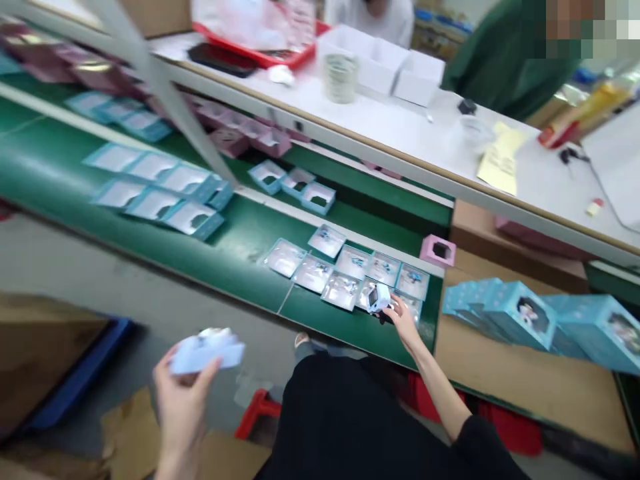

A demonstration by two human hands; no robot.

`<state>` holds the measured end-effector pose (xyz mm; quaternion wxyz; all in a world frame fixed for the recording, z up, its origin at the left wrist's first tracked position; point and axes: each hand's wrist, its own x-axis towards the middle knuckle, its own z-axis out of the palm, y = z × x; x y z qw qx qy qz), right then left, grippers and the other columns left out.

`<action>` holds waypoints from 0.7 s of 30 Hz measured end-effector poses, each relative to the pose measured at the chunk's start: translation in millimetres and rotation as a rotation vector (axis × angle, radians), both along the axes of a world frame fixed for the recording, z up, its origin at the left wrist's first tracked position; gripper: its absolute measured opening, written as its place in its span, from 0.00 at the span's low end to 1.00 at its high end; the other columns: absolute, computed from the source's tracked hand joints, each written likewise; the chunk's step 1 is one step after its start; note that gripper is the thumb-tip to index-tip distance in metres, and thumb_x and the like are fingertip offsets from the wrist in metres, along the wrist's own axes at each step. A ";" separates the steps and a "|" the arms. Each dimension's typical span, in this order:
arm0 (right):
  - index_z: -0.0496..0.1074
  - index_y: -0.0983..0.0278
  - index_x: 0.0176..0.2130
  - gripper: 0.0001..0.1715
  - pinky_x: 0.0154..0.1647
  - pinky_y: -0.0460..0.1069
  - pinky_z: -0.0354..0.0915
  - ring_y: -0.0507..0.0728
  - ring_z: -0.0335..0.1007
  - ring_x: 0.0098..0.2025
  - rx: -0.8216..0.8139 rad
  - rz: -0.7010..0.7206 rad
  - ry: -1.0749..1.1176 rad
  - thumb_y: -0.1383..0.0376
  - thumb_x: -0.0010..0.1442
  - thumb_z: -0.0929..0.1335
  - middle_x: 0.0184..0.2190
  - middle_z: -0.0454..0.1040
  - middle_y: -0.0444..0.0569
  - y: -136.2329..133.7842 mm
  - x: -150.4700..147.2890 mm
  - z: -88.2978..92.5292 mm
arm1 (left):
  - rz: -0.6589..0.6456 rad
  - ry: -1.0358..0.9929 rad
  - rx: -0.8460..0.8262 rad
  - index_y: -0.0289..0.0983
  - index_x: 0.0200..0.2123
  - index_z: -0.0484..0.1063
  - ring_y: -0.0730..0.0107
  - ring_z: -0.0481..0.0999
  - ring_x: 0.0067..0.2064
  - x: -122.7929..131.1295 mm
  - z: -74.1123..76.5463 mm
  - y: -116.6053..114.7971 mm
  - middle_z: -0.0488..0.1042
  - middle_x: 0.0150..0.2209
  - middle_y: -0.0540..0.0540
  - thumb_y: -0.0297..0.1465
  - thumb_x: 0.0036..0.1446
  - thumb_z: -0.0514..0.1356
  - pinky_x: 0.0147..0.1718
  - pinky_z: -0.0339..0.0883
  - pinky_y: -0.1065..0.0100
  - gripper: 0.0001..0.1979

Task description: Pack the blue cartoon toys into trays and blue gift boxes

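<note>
My left hand (181, 407) is low at the left, over the floor, gripping a crumpled pale blue card piece (207, 351). My right hand (404, 323) reaches onto the green conveyor belt (240, 247), its fingertips pinching a small white-and-blue packet (377, 298). Around that packet lie rows of clear plastic-covered inserts (345, 277) in blue-edged trays. A dark item is partly hidden under the packet and my fingers.
Farther along the belt lie blue open boxes (270, 177) and pink ones (437, 251). Finished blue boxes (523, 315) rest on cardboard at the right. A white table (415, 127) above holds white boxes and yellow paper. A person in a green sleeve (505, 67) stands beyond it.
</note>
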<state>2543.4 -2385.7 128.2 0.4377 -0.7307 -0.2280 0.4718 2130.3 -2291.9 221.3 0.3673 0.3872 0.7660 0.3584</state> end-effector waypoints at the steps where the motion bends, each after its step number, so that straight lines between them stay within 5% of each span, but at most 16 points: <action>1: 0.60 0.62 0.60 0.40 0.44 0.54 0.70 0.59 0.77 0.39 -0.039 -0.064 -0.070 0.51 0.52 0.69 0.41 0.77 0.51 -12.5 10.1 -5.4 | -0.101 -0.073 -0.022 0.49 0.60 0.61 0.49 0.69 0.60 32.6 -7.2 17.1 0.70 0.58 0.48 0.52 0.35 0.70 0.60 0.64 0.47 0.47; 4: 0.62 0.61 0.57 0.34 0.36 0.51 0.67 0.57 0.74 0.32 -0.243 -0.102 -0.379 0.55 0.53 0.68 0.35 0.75 0.46 -40.3 37.5 -12.3 | -0.441 -0.243 -0.151 0.42 0.61 0.60 0.52 0.74 0.55 117.2 -27.0 48.2 0.71 0.55 0.41 0.48 0.36 0.71 0.56 0.69 0.52 0.48; 7: 0.63 0.62 0.53 0.25 0.34 0.50 0.65 0.58 0.73 0.34 -0.442 -0.017 -0.628 0.60 0.56 0.66 0.39 0.75 0.50 -54.5 63.6 -10.7 | -0.660 -0.260 -0.237 0.43 0.62 0.58 0.57 0.76 0.51 159.0 -38.1 61.3 0.72 0.53 0.41 0.47 0.41 0.71 0.51 0.72 0.56 0.46; 10: 0.63 0.65 0.55 0.25 0.38 0.51 0.66 0.61 0.74 0.40 -0.503 0.112 -0.808 0.67 0.58 0.64 0.48 0.74 0.57 -58.5 82.4 -8.2 | -0.750 -0.249 -0.299 0.42 0.63 0.57 0.55 0.76 0.51 165.1 -45.0 76.9 0.72 0.52 0.39 0.49 0.43 0.69 0.51 0.71 0.55 0.46; 14: 0.65 0.64 0.59 0.35 0.56 0.57 0.63 0.61 0.71 0.52 -0.344 0.509 -0.938 0.80 0.55 0.60 0.55 0.72 0.57 -50.8 97.8 -6.9 | -0.777 -0.184 -0.364 0.41 0.66 0.54 0.49 0.73 0.54 155.4 -55.6 112.6 0.69 0.56 0.36 0.51 0.40 0.69 0.54 0.69 0.49 0.52; 17: 0.69 0.63 0.57 0.35 0.64 0.56 0.58 0.57 0.67 0.58 -0.197 0.760 -0.803 0.83 0.55 0.59 0.54 0.74 0.52 -35.2 114.4 -9.4 | -0.766 -0.106 -0.355 0.42 0.68 0.52 0.46 0.72 0.56 146.2 -63.0 142.3 0.66 0.60 0.35 0.51 0.38 0.70 0.56 0.66 0.46 0.56; 21: 0.75 0.64 0.47 0.21 0.64 0.53 0.58 0.50 0.67 0.58 -0.066 1.017 -0.565 0.78 0.60 0.61 0.51 0.77 0.49 -9.1 146.5 -28.4 | -0.662 -0.052 -0.295 0.42 0.68 0.52 0.43 0.70 0.59 132.0 -63.3 168.0 0.64 0.62 0.35 0.50 0.36 0.72 0.59 0.63 0.43 0.58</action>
